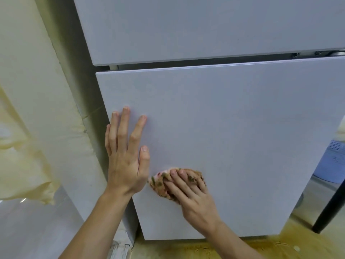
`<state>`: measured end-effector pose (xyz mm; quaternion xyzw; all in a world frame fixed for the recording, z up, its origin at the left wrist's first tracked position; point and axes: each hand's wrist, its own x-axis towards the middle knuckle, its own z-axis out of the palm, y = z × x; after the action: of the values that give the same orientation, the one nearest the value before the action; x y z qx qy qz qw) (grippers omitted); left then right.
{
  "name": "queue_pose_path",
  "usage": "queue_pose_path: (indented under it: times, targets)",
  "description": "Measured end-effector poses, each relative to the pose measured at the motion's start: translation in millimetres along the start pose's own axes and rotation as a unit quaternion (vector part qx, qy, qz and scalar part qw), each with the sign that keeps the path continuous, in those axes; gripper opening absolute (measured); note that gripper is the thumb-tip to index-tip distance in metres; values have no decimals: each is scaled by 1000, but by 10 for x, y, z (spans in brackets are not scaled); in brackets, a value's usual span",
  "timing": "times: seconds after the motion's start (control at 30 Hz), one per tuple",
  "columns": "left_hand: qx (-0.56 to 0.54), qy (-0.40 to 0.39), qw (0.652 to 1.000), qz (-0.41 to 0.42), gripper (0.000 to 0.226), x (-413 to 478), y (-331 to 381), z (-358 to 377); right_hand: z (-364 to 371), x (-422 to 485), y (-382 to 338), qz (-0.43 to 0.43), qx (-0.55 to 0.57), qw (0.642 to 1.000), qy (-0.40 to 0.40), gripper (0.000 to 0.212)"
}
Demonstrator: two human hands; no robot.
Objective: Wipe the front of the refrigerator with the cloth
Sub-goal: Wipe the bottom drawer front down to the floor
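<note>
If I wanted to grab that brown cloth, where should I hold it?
Probably pinch the bunched end of the cloth poking out left of the right hand, coming from the left. The rest is pressed flat on the fridge door under that hand.

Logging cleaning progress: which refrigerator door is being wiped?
The lower door: the right hand presses the cloth against it. The upper door has no hand on it.

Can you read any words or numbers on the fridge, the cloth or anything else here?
None can be read in this picture.
The refrigerator: both doors are plain, with no brand, label or number showing.
The cloth: only a brown and green pattern, no words.
The white appliance at the right edge: faint marks under its vents, too blurred to read.
</note>
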<state>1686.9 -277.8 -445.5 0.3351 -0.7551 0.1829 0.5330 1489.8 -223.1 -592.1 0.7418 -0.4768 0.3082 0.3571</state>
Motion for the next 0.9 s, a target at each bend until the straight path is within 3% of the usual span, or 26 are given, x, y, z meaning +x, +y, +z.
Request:
queue_pose_path:
  times: [0.07,0.13,0.2,0.27,0.4,0.5,0.63,0.73,0.8,0.9]
  targets:
    - [-5,0,1000,-5,64,0,8,-12,-184,312,33,16,32,998,44,83]
    - [-10,4,1000,-10,61,1,12,-19,-415,822,115,82,59,986,130,58]
    - [-14,7,1000,-11,59,3,1,-36,-664,1423,196,154,74,960,220,46]
    - [-17,9,1000,-11,58,15,-29,-60,-854,1901,215,192,82,939,272,46]
    - [-6,33,999,-25,59,-3,-126,-95,-840,2164,40,226,74,924,300,56]
    - [25,49,998,-35,60,-54,-225,-111,-569,1900,-141,161,59,948,270,54]
    - [73,45,995,-47,69,-74,-341,-152,-97,896,-326,50,42,992,109,71]
    - [93,21,995,-34,72,-60,-434,-205,7,500,-325,10,19,1000,23,78]
    - [92,13,995,-27,71,-49,-472,-227,-88,589,-250,-7,19,1000,17,77]
    - [93,15,995,-30,70,-53,-555,-260,-353,1098,-168,-10,54,995,87,63]
